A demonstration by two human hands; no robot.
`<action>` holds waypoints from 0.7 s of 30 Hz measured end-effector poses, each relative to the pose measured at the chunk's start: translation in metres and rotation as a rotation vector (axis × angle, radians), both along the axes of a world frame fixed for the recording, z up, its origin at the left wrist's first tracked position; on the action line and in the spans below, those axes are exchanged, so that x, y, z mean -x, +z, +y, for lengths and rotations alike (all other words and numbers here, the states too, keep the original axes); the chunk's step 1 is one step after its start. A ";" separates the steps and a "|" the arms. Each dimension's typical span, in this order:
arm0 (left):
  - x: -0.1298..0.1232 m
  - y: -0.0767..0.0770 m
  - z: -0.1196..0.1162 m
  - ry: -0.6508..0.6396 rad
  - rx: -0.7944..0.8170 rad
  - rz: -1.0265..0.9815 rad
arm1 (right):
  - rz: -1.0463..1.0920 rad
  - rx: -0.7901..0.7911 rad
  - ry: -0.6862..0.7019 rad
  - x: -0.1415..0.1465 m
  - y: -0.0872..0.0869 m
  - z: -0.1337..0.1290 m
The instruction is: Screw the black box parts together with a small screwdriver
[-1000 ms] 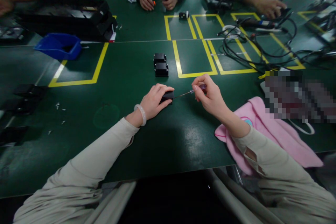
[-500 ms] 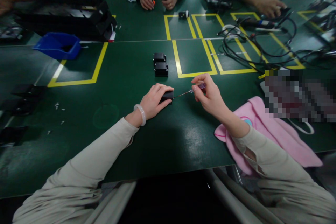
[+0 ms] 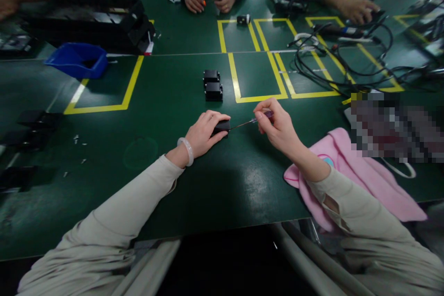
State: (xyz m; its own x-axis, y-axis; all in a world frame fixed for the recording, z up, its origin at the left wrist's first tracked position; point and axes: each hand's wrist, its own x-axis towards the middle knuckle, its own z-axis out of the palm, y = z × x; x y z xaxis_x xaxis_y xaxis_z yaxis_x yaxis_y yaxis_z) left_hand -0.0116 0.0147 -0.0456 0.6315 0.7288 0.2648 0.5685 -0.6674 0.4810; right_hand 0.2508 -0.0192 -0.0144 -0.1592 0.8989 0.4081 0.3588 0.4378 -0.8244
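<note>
My left hand point(image 3: 204, 135) grips a small black block point(image 3: 222, 126) against the green table point(image 3: 194, 199), thumb on its near side and fingers over the top. In my right hand point(image 3: 275, 125) is a screwdriver point(image 3: 268, 114) with a dark purple handle, its thin shaft pointing left. The tip meets the block's right end; the exact contact spot is too small to make out. Beyond my left hand stand two similar black blocks, a nearer one point(image 3: 213, 91) and a farther one point(image 3: 211, 76), close together.
A pink cloth point(image 3: 357, 171) lies by my right forearm. Small screws point(image 3: 76, 138) and black parts point(image 3: 38, 120) are at left, below a blue scoop point(image 3: 78, 61). Black cables point(image 3: 347, 67) spread at right. Across the table, other people's hands point(image 3: 225, 1) are at work.
The fingers of my right hand have shifted slightly around the screwdriver handle. My left hand and the block have hardly moved.
</note>
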 end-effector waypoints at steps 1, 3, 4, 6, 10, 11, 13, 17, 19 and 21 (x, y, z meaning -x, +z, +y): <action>0.000 0.000 0.000 0.000 -0.001 0.002 | -0.003 0.002 0.002 0.000 0.000 0.000; 0.000 0.000 0.000 -0.003 -0.004 0.000 | -0.006 0.002 0.004 0.000 0.001 0.000; 0.000 0.000 0.000 -0.004 -0.004 -0.002 | -0.003 -0.002 0.002 0.000 0.001 0.000; 0.000 0.000 0.000 -0.002 -0.003 -0.002 | 0.006 -0.007 -0.005 0.000 0.000 0.000; 0.000 0.001 -0.001 0.001 0.004 0.006 | 0.012 0.001 -0.011 0.000 -0.001 0.000; 0.000 0.002 -0.001 0.001 0.004 0.006 | 0.014 0.002 -0.012 0.000 -0.002 0.000; 0.000 0.002 -0.001 0.000 0.003 0.008 | 0.020 0.001 -0.012 0.000 -0.002 0.000; 0.000 0.001 -0.001 -0.005 -0.008 0.008 | 0.009 0.001 0.001 0.001 0.000 0.001; 0.000 0.000 0.000 -0.006 -0.013 0.008 | 0.009 -0.009 -0.002 0.001 0.000 0.001; 0.000 0.000 0.000 -0.003 -0.013 0.008 | 0.013 -0.021 -0.012 0.001 -0.001 0.001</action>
